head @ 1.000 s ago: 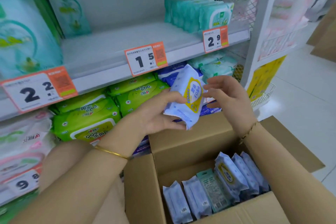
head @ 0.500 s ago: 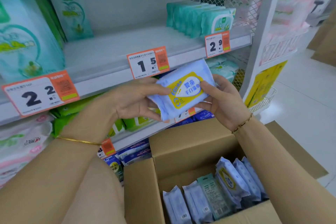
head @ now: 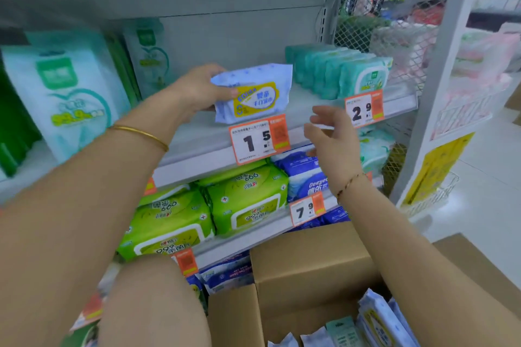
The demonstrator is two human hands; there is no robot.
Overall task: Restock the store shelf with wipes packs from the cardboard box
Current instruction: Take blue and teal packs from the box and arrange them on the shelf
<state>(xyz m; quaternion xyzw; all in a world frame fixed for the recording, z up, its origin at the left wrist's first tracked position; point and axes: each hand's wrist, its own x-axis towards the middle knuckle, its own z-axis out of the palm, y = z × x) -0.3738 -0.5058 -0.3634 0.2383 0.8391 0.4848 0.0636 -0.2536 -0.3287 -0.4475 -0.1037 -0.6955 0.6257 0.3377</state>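
My left hand (head: pixel 201 89) grips a light blue wipes pack (head: pixel 253 93) with a yellow label by its left end. The pack stands on its long edge over the grey shelf (head: pixel 197 144), just behind the 1.5 price tag (head: pixel 258 139). My right hand (head: pixel 331 136) hangs in front of the shelf edge to the right of that tag, fingers spread and holding nothing. The open cardboard box (head: pixel 307 270) stands below at the bottom right, with several more blue wipes packs (head: pixel 377 318) upright inside it.
A row of teal packs (head: pixel 335 72) fills the shelf's right end behind the 2.9 tag (head: pixel 363 108). Large teal bags (head: pixel 64 96) stand at the left. Green packs (head: pixel 245 200) and dark blue packs (head: pixel 306 175) fill the shelf below. A white upright post (head: pixel 434 93) borders the right.
The pack has gone up from in front of the shelf edge onto the shelf in my left hand. My right hand has let go of it and dropped back.
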